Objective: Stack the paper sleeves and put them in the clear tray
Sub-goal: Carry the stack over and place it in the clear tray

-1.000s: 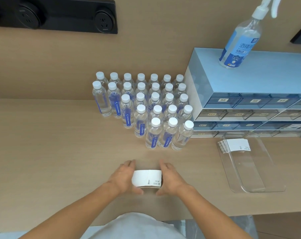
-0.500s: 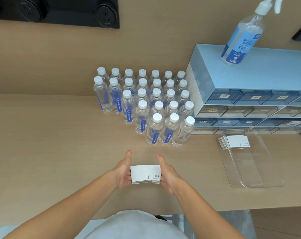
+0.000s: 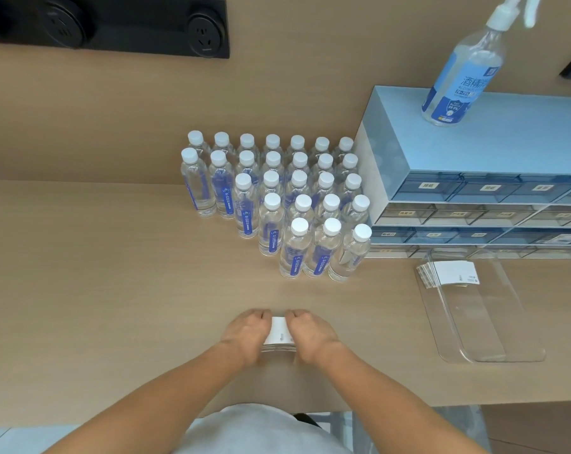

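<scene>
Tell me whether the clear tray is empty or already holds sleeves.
Partly filled: one fanned batch of paper sleeves lies at the far end of the clear tray; the rest is bare.

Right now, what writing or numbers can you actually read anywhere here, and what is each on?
"酒精": large characters on the spray bottle label.
"99.9%": small shield on that same label; I read it only roughly.
Drawer tags on the blue cabinet: Chinese characters, too small to read.
Water bottles: blue labels with white print, too blurred.
Sleeves in the clear tray and between both hands: tiny marks, unreadable.
</scene>
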{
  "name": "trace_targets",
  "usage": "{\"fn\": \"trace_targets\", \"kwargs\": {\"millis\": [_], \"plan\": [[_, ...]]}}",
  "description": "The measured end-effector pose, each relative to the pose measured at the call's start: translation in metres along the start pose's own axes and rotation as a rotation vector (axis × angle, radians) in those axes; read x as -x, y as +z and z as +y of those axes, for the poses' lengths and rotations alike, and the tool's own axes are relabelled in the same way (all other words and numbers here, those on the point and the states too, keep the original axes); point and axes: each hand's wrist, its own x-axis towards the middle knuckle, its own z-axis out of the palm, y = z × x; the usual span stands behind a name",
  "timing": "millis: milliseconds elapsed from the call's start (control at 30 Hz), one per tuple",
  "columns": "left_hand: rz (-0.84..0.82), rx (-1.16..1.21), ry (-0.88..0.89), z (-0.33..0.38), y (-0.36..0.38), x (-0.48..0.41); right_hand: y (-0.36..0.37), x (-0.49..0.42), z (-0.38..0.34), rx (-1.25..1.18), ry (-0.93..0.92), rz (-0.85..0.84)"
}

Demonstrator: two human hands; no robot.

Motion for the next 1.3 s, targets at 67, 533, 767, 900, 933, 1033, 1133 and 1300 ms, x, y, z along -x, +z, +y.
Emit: {"fn": "trace_targets", "kwargs": {"millis": [67,533,767,900,933,1033,1133,1300], "plan": [[-0.007,0.023,-0.036,-0.001,0.004,-0.002,0.007,-0.002,0.002,0.036,-0.001,0.049],[0.112,0.185,-0.104,0.002,0.032,-0.016,0.027,-0.017,0.03,-0.111,-0.128,0.167],[-0.001,0.149,-0.125,0.019,0.015,-0.013,0.023,-0.011,0.045,-0.087,-0.17,0.138],[0.01,0.12,-0.075,0.04,0.001,-0.008,0.013,0.02,0.053,-0.098,-0.119,0.174],[0.031,0.12,-0.042,0.049,-0.005,-0.01,0.008,0.031,0.06,-0.104,-0.089,0.203],[0.076,0.144,0.093,0.087,-0.027,-0.018,-0.007,0.074,0.088,-0.123,0.035,0.299],[0.08,0.146,0.208,0.144,-0.044,-0.027,-0.017,0.121,0.126,-0.115,0.151,0.357],[0.116,0.187,0.31,0.235,-0.058,-0.049,-0.027,0.175,0.201,-0.114,0.248,0.4]]}}
